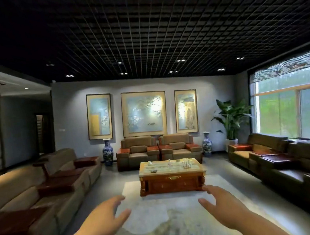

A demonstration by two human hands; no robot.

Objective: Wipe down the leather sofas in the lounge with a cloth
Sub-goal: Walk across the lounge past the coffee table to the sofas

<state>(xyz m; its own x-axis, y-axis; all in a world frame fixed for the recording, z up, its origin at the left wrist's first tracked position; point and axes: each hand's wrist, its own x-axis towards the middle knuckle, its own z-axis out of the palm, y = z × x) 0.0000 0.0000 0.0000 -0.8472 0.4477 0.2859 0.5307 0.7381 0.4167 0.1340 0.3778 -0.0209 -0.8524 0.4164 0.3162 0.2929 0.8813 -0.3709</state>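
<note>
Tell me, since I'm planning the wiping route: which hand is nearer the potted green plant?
Right. The right hand is on the potted green plant's side; the left hand is farther across.

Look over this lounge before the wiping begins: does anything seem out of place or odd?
Nothing is spilled, askew or damaged. One oddity for the task: the left hand and right hand are open and empty, and no cloth shows anywhere.

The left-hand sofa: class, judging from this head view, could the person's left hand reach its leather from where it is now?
Probably not yet. The left hand is open, held out over the rug, and the left-hand sofa lies off to its side across bare floor. Nothing blocks the way, but no cloth is visible.
</note>
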